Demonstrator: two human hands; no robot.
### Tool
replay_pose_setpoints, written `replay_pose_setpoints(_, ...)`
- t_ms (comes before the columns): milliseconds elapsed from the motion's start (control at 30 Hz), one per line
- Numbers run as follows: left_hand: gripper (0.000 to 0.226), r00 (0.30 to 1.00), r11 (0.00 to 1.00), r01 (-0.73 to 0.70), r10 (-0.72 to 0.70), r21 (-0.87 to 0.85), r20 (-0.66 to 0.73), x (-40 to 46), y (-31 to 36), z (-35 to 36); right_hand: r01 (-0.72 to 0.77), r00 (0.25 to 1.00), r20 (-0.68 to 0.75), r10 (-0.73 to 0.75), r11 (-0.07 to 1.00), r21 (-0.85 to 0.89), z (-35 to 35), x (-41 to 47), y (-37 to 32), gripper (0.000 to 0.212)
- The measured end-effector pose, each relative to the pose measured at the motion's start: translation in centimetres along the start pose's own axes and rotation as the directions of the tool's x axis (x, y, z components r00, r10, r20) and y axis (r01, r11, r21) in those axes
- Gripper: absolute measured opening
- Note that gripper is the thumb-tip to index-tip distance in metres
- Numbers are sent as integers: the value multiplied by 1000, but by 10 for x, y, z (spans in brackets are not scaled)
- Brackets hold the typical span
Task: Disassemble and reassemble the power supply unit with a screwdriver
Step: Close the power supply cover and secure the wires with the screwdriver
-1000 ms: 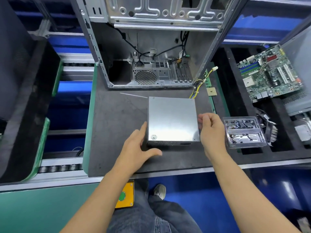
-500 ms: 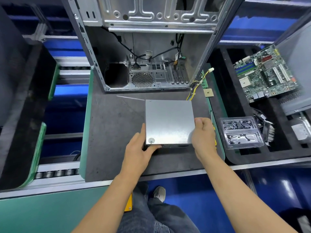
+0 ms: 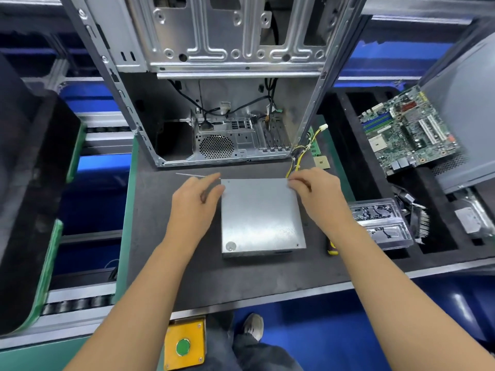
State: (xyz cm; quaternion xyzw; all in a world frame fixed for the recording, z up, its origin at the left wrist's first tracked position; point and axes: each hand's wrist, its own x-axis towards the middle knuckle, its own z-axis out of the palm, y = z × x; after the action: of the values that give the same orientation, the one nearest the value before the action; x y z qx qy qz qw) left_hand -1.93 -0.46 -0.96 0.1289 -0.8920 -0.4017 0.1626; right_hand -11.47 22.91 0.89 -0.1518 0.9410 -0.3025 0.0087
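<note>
We have the power supply unit (image 3: pixel 261 215) lying between our hands — left hand (image 3: pixel 194 207) and right hand (image 3: pixel 317 194) relaxed at its far corners, gripping nothing. Probably positioning step; next we need the screwdriver (image 3: pixel 332 249), near the right forearm.

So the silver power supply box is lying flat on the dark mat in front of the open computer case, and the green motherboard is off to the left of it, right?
Not quite: the head view shows the motherboard to the right of the power supply box, not the left. The rest holds.

Silver power supply unit (image 3: pixel 261 218) flat on mat
</note>
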Motion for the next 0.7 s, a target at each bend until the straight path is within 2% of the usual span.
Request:
replay_pose_setpoints(200,22,996,995,-36,29,89,80,24,2,6,141,983,151,-103,953,-269,-13,15,-9,19)
replay_pose_setpoints(333,14,991,987,-89,74,134,114,29,4,6,185,969,226,-95,889,-419,-12,20,-17,22)
replay_pose_setpoints(433,13,974,953,-203,173,226,145,29,5,6,199,965,244,-101,885,-422,-12,22,-17,21)
replay_pose_setpoints(500,12,967,939,-236,203,249,153,29,5,7,164,973,215,-89,916,-366,-13,23,-13,20)
replay_pose_setpoints(700,10,985,991,-96,80,92,155,34,-3,8,25,998,62,-18,992,-121,-12,18,6,11)
